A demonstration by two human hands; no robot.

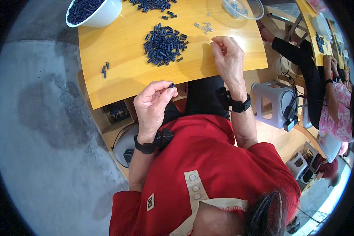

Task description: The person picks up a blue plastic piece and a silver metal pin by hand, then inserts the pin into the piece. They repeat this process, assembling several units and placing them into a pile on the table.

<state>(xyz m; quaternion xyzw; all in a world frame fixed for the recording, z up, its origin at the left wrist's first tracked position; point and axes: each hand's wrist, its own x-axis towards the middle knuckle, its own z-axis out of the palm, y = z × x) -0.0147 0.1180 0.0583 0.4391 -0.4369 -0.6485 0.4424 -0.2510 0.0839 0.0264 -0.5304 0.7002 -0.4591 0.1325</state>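
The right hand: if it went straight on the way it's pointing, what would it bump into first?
Probably the little clear pieces on the table, just beyond the right hand. Its height is hard to judge, so it might pass over them.

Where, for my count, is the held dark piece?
Above the head view's centre, the dark piece is in the left hand, by the table's near edge.

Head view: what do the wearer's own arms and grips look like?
Left grip and right grip: ungloved, no rings visible. Left wrist strap and right wrist strap: black bands, each with a bulky dark module. Left sleeve and right sleeve: short, red; forearms bare below.
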